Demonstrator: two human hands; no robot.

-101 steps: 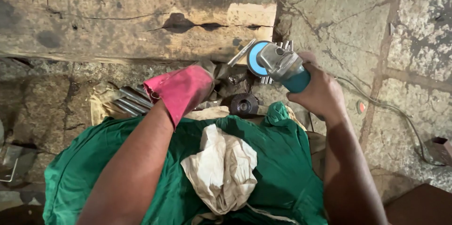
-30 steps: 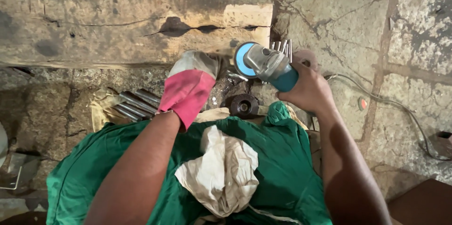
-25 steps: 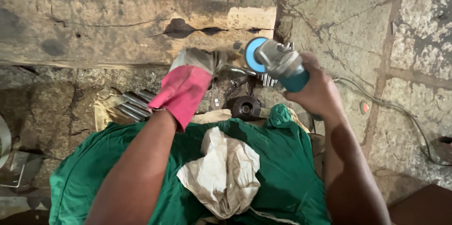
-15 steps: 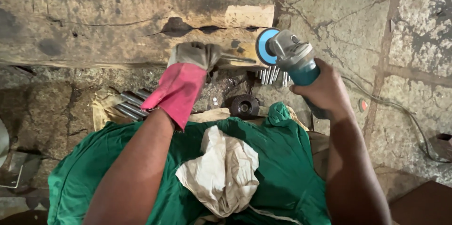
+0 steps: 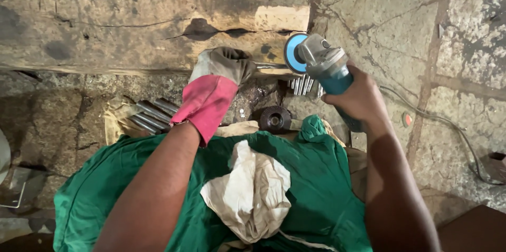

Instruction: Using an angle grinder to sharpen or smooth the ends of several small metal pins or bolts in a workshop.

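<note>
Head view: gloved left hand (image 5: 219,80) hides most of the rod (image 5: 268,65).

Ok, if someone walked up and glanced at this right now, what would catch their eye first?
Probably the angle grinder with its blue disc, gripped in the bare right hand at centre right, its disc meeting a thin metal rod. The left hand, in a pink and grey glove, holds that rod against the cracked wooden beam across the top. Below, a green cloth with a pale rag covers the lap.
</note>
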